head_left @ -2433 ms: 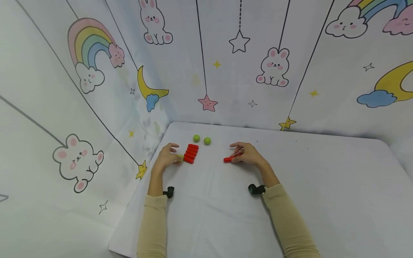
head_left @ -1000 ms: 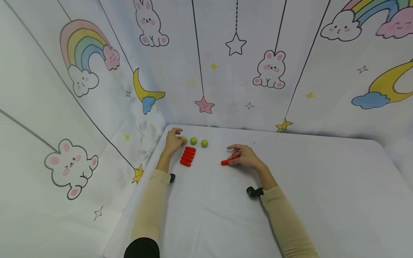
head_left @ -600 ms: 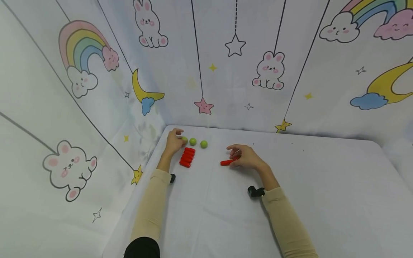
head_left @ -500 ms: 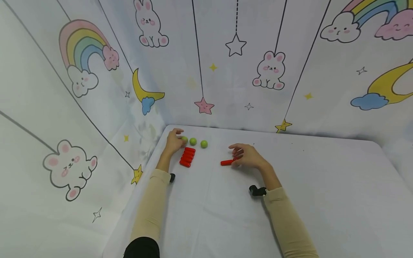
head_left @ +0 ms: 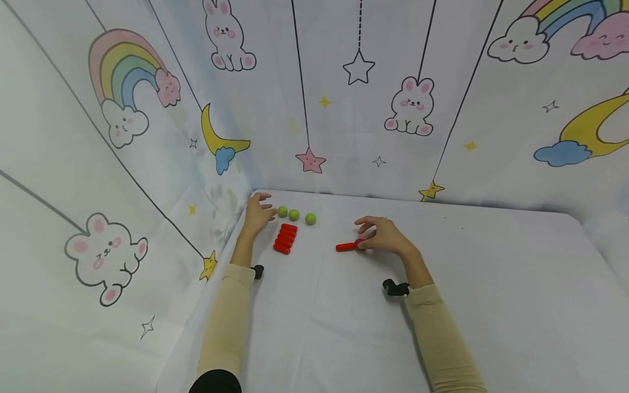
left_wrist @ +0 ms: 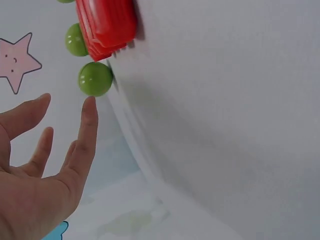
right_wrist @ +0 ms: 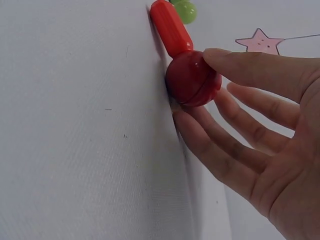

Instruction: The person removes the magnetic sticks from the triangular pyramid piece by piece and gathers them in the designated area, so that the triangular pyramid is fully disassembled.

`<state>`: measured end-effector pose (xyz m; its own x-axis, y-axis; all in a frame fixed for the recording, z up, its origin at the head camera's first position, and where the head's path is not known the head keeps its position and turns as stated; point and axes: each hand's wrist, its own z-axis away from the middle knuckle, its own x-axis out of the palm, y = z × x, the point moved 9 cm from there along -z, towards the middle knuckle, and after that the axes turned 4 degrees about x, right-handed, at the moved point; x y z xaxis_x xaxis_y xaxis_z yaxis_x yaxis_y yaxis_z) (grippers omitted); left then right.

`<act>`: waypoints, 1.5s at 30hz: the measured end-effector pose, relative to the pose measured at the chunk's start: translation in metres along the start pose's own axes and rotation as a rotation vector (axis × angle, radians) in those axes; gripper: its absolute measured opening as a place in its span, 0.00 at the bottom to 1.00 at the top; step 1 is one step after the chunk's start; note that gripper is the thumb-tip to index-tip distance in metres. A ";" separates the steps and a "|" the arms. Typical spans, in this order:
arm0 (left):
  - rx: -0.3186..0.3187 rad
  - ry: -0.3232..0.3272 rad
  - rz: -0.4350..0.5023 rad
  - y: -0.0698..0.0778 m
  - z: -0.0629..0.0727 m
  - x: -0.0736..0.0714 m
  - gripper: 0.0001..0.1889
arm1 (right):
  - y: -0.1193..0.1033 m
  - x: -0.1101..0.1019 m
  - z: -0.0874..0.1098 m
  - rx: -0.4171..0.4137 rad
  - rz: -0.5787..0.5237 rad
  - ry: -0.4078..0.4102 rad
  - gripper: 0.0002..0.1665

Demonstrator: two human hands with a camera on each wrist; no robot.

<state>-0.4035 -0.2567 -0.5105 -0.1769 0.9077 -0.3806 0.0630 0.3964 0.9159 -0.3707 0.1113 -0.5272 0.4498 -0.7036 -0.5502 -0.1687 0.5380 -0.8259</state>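
Three green balls (head_left: 293,215) sit in a row at the table's back left. My left hand (head_left: 257,215) is just left of the endmost green ball (left_wrist: 95,79), its fingers extended and holding nothing. In the left wrist view a fingertip comes right up to that ball; whether they touch is unclear. Several red sticks (head_left: 285,239) lie side by side in front of the balls. Farther right, my right hand (head_left: 385,236) pinches a dark red ball (right_wrist: 192,79) between thumb and fingers. The ball is at the end of a single red stick (right_wrist: 171,27) lying on the table.
A white cloth covers the table (head_left: 314,316). Patterned white fabric (head_left: 344,125) hangs behind it and along the left. Each wrist wears a small black camera, such as the right wrist camera (head_left: 395,287).
My left hand carried a green ball from beside the red sticks to the back row, let go and drew left. My right hand shifted slightly right, uncovering more of the red ball.
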 end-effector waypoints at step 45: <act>-0.024 -0.525 -0.091 0.060 0.098 0.164 0.30 | 0.023 0.005 -0.008 0.133 -0.135 0.010 0.39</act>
<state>-0.3327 -0.0704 -0.5303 0.3354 0.8192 -0.4653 0.0471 0.4787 0.8767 -0.3792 0.1167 -0.5495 0.4513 -0.7777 -0.4375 0.0101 0.4947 -0.8690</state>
